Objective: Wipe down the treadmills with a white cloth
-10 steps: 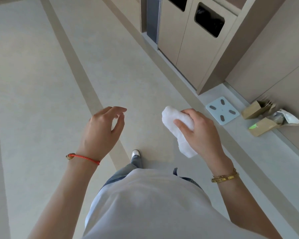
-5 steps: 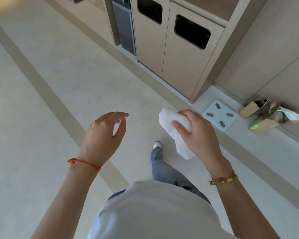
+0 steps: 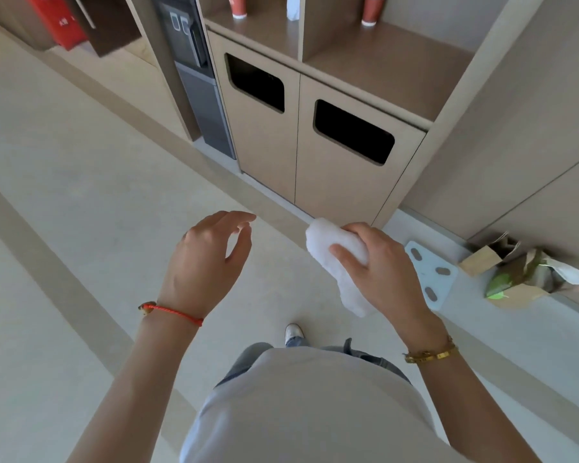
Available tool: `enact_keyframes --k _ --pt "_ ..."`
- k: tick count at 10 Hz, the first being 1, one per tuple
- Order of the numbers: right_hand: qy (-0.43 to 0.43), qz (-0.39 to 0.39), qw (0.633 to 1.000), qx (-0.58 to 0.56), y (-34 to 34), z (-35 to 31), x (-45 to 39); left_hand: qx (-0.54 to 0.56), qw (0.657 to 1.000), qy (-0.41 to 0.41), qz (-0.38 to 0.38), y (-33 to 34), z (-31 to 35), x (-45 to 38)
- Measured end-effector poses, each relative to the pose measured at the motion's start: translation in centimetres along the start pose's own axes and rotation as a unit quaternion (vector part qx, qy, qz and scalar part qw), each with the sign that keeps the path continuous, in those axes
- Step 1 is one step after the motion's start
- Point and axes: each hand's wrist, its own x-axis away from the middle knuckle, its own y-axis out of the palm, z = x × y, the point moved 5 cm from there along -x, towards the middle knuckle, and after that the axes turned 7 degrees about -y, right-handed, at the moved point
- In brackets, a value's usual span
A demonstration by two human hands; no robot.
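Two hands | right hand (image 3: 386, 267) grips white cloth (image 3: 340, 269) | left hand (image 3: 204, 262) loosely spread, empty

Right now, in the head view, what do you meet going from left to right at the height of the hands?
Left hand → white cloth → right hand → bathroom scale → paper bags.

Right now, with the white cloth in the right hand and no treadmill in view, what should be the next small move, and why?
Probably keep walking and look up to find a treadmill. The right hand already grips the white cloth, the left hand is free, and the view shows only the floor and a cabinet with two bin openings, so nothing here is there to wipe.
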Motion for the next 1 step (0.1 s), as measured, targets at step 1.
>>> enact_keyframes --k 1 --pt "0.03 0.009 0.999 0.0 -0.31 0.93 -4.5 0.007 1.0 0.003 -0.003 0.67 -0.54 -5.33"
